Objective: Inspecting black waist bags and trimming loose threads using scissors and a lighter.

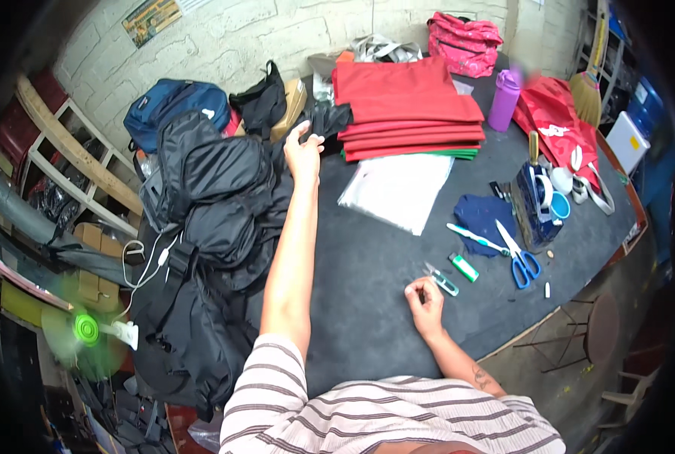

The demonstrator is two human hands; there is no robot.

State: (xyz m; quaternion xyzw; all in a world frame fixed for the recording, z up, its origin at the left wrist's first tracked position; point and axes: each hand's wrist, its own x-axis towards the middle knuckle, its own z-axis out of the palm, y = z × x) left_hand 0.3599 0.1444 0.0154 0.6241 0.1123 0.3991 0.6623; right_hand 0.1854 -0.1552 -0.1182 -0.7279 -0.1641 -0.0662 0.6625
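My left hand (303, 157) reaches far across the dark table, its fingers apart at the edge of a crumpled black piece of material (328, 119). Whether the fingertips touch that piece is hard to make out. To its right stands a stack of folded red fabric (409, 113), with a white plastic-like sheet (398, 189) in front. Beside my left forearm lie black backpacks (216, 170). My right hand (427, 303) rests near the table's front edge with its fingers curled in and nothing visible in them. Thread snips (443, 281) lie just beyond it.
Right of the snips are a green lighter (464, 267), a toothbrush (477, 238), blue-handled scissors (521, 261), a navy cloth (485, 216) and a tape dispenser (534, 204). A purple bottle (503, 102) stands farther back. A green fan (88, 329) spins at the left.
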